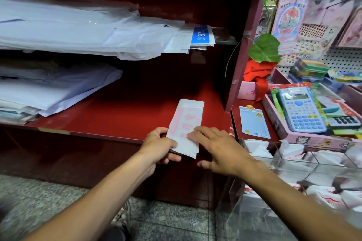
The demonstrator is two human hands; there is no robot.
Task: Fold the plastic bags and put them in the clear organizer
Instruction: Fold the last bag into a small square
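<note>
A white plastic bag (pixel 186 121) with pink print lies folded into a long strip on the red shelf (pixel 117 115), its near end hanging over the shelf's front edge. My left hand (pixel 158 146) grips that near end from the left, thumb underneath. My right hand (pixel 217 148) lies flat with straight fingers pressing on the bag's right side. The clear organizer (pixel 293 164) stands at the lower right, its compartments holding several folded white bags with red print.
Stacks of white paper and plastic sheets (pixel 78 31) fill the left shelves. A pink tray with calculators (pixel 301 109) and stationery sits at the right, with a blue card (pixel 254 121) beside it. Grey stone floor lies below.
</note>
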